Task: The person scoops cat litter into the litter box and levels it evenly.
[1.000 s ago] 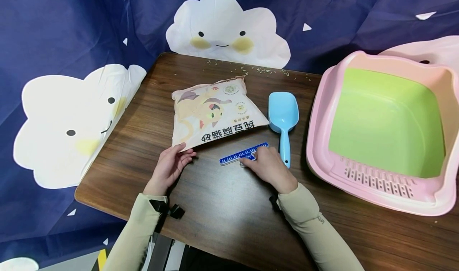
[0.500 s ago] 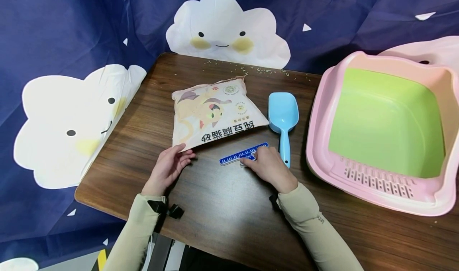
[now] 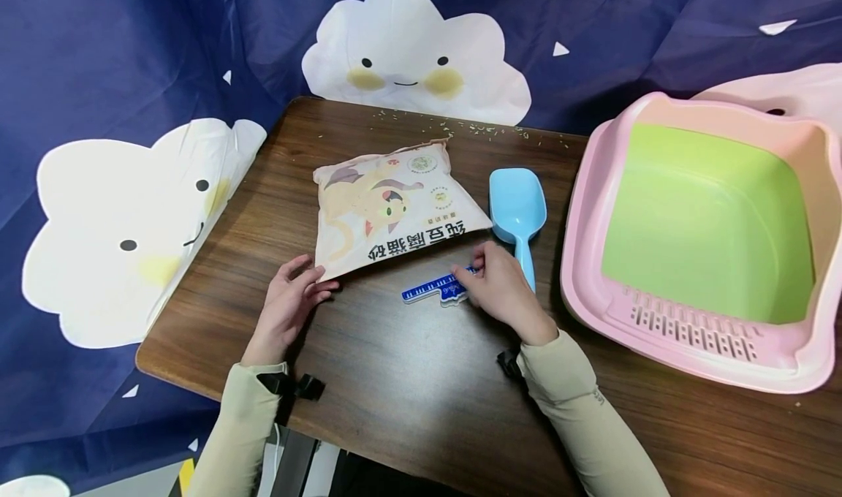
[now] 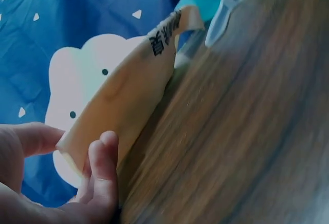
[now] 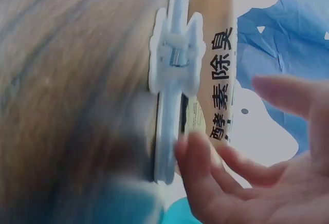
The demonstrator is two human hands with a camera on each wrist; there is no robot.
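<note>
A cat litter bag (image 3: 395,205) with a cat drawing and dark lettering lies on the wooden table. My left hand (image 3: 286,307) pinches its near left corner, thumb and fingers on either side of the bag edge (image 4: 118,90) in the left wrist view. In front of the bag lies a blue-and-white clip (image 3: 430,289) with piano-key markings. My right hand (image 3: 503,285) hovers over the clip's right end, hiding it. In the right wrist view that hand's fingers (image 5: 193,162) are spread, one fingertip beside the clip's long bar (image 5: 169,126); a small metal spring shows at its middle.
A light blue scoop (image 3: 520,201) lies right of the bag, its handle partly behind my right hand. Farther right stands a pink litter box (image 3: 585,212) with a green inside. Pale crumbs (image 3: 483,128) are scattered along the table's back edge.
My right hand has let go of the clip and lifted slightly up and right, uncovering its middle. My left hand has shifted left and slightly up at the bag's corner.
</note>
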